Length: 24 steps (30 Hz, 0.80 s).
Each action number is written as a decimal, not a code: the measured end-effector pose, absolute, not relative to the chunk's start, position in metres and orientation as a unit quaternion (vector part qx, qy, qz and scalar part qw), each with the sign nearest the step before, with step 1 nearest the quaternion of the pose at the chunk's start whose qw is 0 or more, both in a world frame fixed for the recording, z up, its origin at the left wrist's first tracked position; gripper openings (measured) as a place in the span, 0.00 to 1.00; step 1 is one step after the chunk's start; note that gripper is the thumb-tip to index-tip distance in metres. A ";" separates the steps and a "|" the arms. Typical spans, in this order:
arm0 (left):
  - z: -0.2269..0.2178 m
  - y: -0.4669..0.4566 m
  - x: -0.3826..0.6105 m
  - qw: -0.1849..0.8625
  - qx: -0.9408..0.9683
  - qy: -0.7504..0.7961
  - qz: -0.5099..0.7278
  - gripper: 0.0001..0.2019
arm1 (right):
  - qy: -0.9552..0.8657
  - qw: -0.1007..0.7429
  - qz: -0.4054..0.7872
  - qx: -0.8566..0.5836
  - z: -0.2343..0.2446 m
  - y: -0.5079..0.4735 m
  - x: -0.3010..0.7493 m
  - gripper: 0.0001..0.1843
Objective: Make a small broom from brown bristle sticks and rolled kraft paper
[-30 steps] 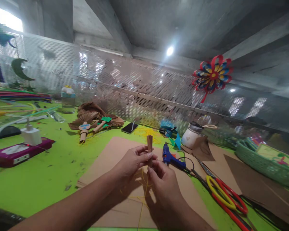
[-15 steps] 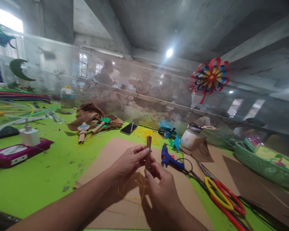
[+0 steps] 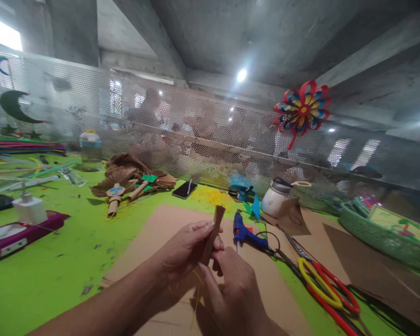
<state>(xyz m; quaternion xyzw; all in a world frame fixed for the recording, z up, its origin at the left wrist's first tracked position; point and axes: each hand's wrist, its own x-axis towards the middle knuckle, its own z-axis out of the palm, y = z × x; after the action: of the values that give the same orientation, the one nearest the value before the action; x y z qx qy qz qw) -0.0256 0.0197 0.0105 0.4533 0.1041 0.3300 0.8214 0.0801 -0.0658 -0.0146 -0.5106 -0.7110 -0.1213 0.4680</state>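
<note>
We hold a folded brown strip [image 3: 215, 224] just below the centre of the frame, tilted with its top leaning right, raised above the brown sheets [image 3: 143, 254] on the green counter [image 3: 77, 247]. Our left hand [image 3: 185, 249] has its grip closed on the strip, thumb against its upper part. Our right hand [image 3: 234, 282] curls at the strip's lower end; we cannot tell whether that grip pinches it or only rests there, since the fingers hide the contact.

Yellow thread [image 3: 196, 298] hangs beneath our hands at the bottom centre, and we cannot see whether it is tied to the strip. If it catches on a finger, we could tug it out of place. The folds look loose at the top, so we could see them fan apart if the left thumb eases; pressing too hard might crease them crookedly.

Right of centre, the blue glue gun [image 3: 245, 233] lies near our right knuckles. A careless sweep of that hand could knock it or, if it is hot, burn us
</note>
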 end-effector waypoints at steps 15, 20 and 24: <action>0.009 0.021 -0.024 0.805 0.476 0.106 0.337 0.12 | -0.744 0.476 -0.158 -0.442 -0.013 -0.066 0.083 0.06; 0.005 0.025 -0.025 0.798 0.497 0.118 0.321 0.13 | -0.684 0.581 -0.072 -0.434 0.003 -0.067 0.096 0.08; 0.004 0.026 -0.025 0.787 0.523 0.134 0.298 0.15 | -0.602 0.653 -0.014 -0.458 0.019 -0.060 0.122 0.05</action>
<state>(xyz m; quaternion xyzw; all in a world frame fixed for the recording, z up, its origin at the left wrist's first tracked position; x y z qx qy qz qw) -0.0253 0.0257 0.0044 0.5226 0.1342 0.2979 0.7875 0.1222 -0.0600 0.0195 -0.4585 -0.6024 -0.0140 0.6532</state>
